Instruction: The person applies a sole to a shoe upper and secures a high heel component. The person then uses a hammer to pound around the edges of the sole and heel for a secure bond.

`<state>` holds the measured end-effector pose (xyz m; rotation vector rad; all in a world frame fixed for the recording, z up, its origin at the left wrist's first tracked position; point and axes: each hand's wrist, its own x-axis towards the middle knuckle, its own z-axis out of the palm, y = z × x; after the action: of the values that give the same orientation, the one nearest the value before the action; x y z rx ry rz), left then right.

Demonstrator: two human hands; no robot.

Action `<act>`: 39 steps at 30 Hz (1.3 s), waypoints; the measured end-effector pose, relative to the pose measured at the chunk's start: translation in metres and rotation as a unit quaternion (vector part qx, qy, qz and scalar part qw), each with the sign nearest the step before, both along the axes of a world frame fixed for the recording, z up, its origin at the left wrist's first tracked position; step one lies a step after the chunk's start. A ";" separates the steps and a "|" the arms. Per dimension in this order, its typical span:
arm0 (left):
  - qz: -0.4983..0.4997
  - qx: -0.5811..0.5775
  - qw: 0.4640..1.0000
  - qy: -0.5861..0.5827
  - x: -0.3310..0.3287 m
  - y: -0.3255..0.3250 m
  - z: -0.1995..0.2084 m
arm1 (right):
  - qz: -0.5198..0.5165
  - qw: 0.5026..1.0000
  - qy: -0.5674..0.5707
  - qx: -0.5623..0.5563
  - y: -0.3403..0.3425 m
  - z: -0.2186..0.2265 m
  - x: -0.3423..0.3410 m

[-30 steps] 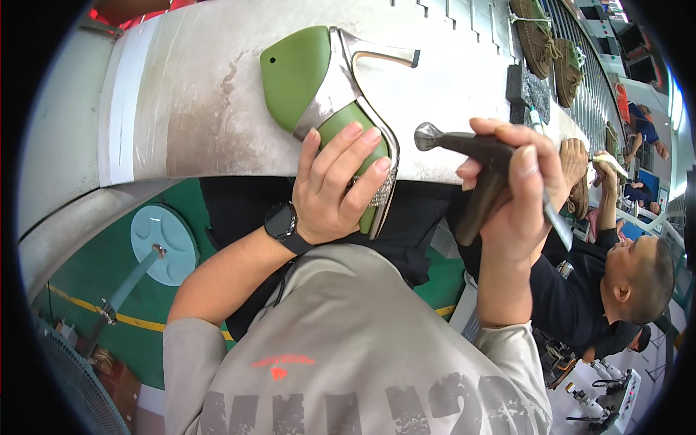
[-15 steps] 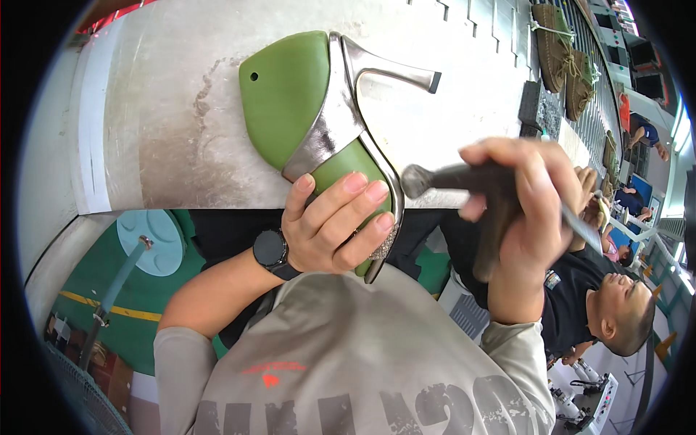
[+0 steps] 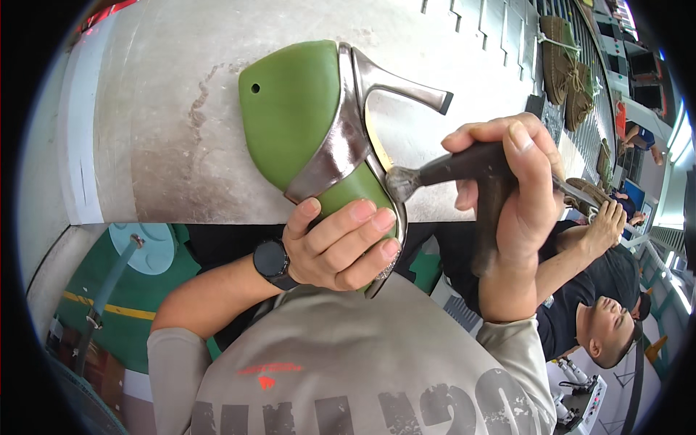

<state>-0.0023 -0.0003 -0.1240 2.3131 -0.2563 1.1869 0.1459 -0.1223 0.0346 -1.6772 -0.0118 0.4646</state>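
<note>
A high-heeled sandal (image 3: 339, 156) in shiny pewter colour sits on a green shoe last (image 3: 290, 109). It lies on its side, its slim heel pointing right. My left hand (image 3: 341, 243) wraps around the forefoot, fingers over the green last near the glittery toe strap. In my right hand (image 3: 533, 181) is a dark hammer (image 3: 453, 167), gripped with the fist around its handle. The hammer's round, worn face meets the sole edge at the arch, or stands very close to it; which one, I cannot tell.
The shoe's heel end lies over a pale, stained worktable (image 3: 167, 145). Brown moccasins (image 3: 558, 65) tied with cord rest on a rack at the far right. A co-worker (image 3: 594, 319) in black sits close on my right, handling a shoe. A blue round stool (image 3: 145, 246) stands at left.
My right hand has brought the hammer left and slightly up, its face now at the sole edge. The shoe and my left hand sit slightly lower in view. The co-worker's hand has shifted.
</note>
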 end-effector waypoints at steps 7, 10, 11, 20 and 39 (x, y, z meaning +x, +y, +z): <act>-0.011 -0.004 1.000 -0.007 0.003 0.000 -0.002 | 0.062 0.994 -0.073 -0.043 0.020 -0.007 0.017; -0.004 -0.018 1.000 -0.011 0.001 -0.003 -0.006 | 0.172 0.979 -0.064 -0.084 0.037 0.003 0.040; -0.005 -0.015 1.000 -0.013 0.002 -0.002 -0.005 | 0.191 0.976 -0.047 -0.089 0.043 0.007 0.044; -0.015 -0.004 1.000 -0.006 -0.002 0.000 -0.002 | -0.020 0.991 -0.101 0.087 0.022 -0.028 0.002; -0.118 -0.092 0.989 0.021 0.002 0.017 0.021 | 0.212 0.936 -0.231 -0.160 -0.025 0.012 0.025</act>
<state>-0.0007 0.0171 -0.1028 2.0802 -0.3782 1.0001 0.1706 -0.1477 0.0468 -2.0812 -0.6878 0.3922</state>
